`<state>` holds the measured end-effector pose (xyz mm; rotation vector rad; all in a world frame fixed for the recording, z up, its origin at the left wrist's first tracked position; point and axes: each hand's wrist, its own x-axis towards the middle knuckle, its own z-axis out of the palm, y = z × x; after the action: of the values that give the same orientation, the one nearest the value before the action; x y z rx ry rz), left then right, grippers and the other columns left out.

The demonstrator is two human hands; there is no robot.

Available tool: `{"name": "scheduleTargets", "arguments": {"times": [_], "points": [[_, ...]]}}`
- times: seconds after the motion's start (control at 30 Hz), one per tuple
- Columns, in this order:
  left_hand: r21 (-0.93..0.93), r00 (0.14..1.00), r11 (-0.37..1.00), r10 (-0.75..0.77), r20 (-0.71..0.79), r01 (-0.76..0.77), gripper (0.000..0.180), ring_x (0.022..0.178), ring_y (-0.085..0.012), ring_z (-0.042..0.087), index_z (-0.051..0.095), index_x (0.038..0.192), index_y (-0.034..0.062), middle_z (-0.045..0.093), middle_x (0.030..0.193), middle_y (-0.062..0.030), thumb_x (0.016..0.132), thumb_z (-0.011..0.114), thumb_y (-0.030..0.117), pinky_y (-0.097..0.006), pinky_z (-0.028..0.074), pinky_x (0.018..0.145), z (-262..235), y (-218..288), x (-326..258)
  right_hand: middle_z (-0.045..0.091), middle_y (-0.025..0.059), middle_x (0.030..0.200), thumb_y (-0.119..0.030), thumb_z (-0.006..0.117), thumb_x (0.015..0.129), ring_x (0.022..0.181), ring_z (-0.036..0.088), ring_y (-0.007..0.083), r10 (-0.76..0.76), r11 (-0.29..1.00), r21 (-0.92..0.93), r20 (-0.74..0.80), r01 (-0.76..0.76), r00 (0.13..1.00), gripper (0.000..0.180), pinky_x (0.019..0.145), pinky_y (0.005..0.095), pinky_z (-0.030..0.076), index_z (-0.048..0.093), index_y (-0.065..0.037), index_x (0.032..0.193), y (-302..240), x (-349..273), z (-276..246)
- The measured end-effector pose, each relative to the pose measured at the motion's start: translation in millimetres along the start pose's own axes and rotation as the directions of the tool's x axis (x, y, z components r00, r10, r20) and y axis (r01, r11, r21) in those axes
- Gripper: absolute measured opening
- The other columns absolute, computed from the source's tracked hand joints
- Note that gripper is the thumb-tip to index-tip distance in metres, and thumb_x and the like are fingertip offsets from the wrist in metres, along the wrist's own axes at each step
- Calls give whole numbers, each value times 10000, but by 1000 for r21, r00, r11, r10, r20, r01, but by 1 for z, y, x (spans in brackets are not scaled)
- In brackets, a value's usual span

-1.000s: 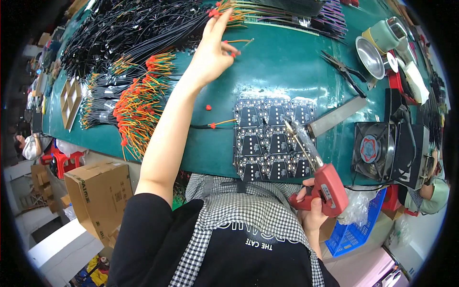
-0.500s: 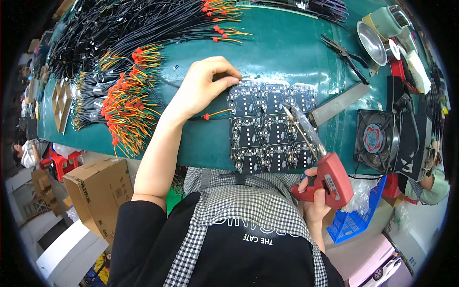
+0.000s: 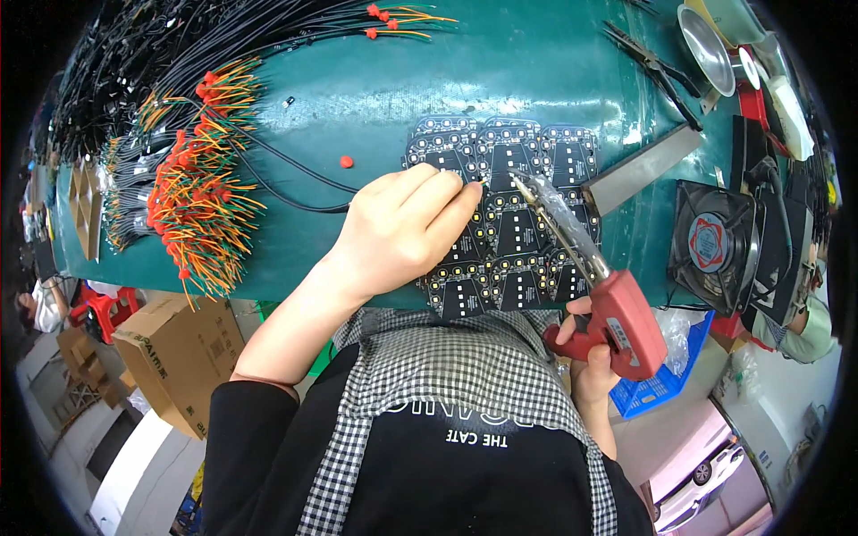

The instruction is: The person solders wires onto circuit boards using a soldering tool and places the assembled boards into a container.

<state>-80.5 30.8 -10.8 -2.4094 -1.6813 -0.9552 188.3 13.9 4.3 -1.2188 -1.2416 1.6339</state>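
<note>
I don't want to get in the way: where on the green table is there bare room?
The widest bare patch of glossy green tabletop lies beyond the flat black circuit boards, left of the long black pliers. A smaller one lies between the orange wire ends and the bare left forearm. Crowded: upper left, black cables; right, the square black fan.

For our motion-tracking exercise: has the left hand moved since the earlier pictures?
Yes. Against the circuit boards, the left hand has moved down the picture and rightward: first beyond their far edge, now over their left part.
</note>
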Motion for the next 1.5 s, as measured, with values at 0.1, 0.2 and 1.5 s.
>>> {"name": "scheduleTargets", "arguments": {"times": [0.1,0.2,1.5], "points": [[46,1000,999,12,15,-12,189,672,-139,554,641,827,30,544,791,-22,643,634,70,-247,449,531,7,-3,1,584,177,1099,-455,694,775,723,579,174,80,993,83,54,-84,995,737,629,276,487,432,24,1270,-1,-1,-5],[45,1000,999,-7,22,6,190,684,-140,556,638,831,28,537,784,-24,646,633,72,-244,454,540,5,-3,4,588,168,1094,-442,709,766,722,578,163,125,989,72,74,-131,989,740,636,271,486,427,15,1275,1,-3,-6],[88,998,995,55,-12,-54,273,662,-168,571,661,874,14,563,811,-54,611,622,72,-273,447,525,8,1,3,645,135,934,-387,811,661,669,618,151,116,993,12,23,-116,993,885,587,230,491,403,85,1290,6,-1,-10]]}}
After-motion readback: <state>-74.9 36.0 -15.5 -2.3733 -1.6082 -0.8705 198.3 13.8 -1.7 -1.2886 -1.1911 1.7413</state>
